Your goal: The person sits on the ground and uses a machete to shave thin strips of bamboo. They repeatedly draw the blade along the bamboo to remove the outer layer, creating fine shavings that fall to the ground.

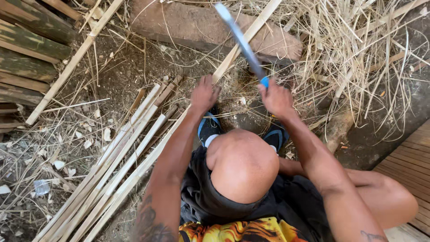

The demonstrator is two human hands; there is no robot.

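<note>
Bamboo strip, long, stiff, light and likely splintery, runs from far right to near left under your left hand, fingers closed around it mid-length. Your right hand is clenched on the blue-handled blade, raised above the strip.

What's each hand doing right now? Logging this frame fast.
Left hand: closed on a long bamboo strip.
Right hand: closed on the blue handle of a blade, raised over the strip.
</note>
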